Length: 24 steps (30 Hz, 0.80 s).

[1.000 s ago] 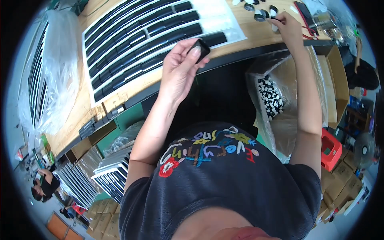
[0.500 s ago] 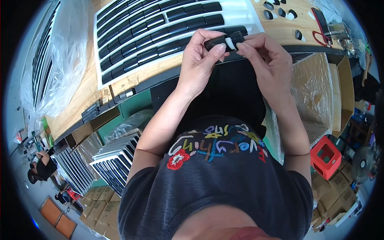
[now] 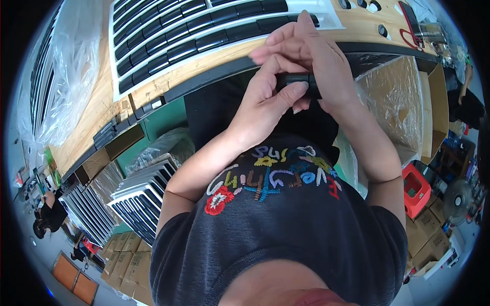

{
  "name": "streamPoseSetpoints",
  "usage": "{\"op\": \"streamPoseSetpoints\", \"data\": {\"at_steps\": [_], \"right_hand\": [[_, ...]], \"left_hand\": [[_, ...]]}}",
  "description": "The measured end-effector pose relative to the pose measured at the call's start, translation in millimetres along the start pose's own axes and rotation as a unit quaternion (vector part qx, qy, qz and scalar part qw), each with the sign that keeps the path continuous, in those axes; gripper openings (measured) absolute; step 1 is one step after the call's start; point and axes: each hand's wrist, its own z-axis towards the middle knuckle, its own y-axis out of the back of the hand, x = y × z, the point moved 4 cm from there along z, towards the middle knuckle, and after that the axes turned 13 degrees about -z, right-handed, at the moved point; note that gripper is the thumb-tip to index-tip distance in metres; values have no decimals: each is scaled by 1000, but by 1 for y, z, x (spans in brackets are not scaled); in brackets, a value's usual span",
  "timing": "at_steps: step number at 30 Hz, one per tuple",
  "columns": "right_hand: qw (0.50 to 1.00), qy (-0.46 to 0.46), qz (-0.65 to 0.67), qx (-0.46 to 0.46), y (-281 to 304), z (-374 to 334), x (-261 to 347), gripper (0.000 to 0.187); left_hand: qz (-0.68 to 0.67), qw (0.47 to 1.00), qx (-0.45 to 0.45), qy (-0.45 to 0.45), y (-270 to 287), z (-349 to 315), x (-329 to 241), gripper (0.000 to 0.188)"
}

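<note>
A short black cylinder [image 3: 296, 78] is gripped in my left hand [image 3: 265, 97], with thumb and fingers wrapped round it just off the table's front edge. The palm of my right hand [image 3: 326, 64] presses against the cylinder's right end, its fingers stretched out up and to the left. That end is mostly hidden by the palm. Beyond my hands, a white tray [image 3: 332, 19] lies on the wooden table, with rows of glossy black cylinders [image 3: 212, 41] in its grooves.
Loose black-and-white caps [image 3: 384, 30] and red-handled scissors [image 3: 406, 38] lie at the table's right. Plastic-wrapped trays [image 3: 76, 66] stand at the left. Below are stacked trays [image 3: 138, 204], a plastic-lined carton [image 3: 393, 102] and a red stool [image 3: 416, 189]. Other people are in the background.
My right hand has gone from pinching the cap end to pressing it with an outstretched hand. Both hands have come down, nearer to me. The white band between cylinder and cap no longer shows.
</note>
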Motion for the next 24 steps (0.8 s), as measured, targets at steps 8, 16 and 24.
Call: {"op": "streamPoseSetpoints", "data": {"at_steps": [8, 16, 24], "right_hand": [[997, -25, 59, 34, -19, -4, -26, 62], [997, -19, 67, 26, -17, 3, -47, 62], [981, -48, 155, 110, -16, 12, -32, 66]], "left_hand": [[35, 994, -102, 10, 0, -30, 6, 15], [33, 991, -130, -14, 8, -24, 20, 13], [-61, 996, -54, 45, 16, -8, -4, 7]]}}
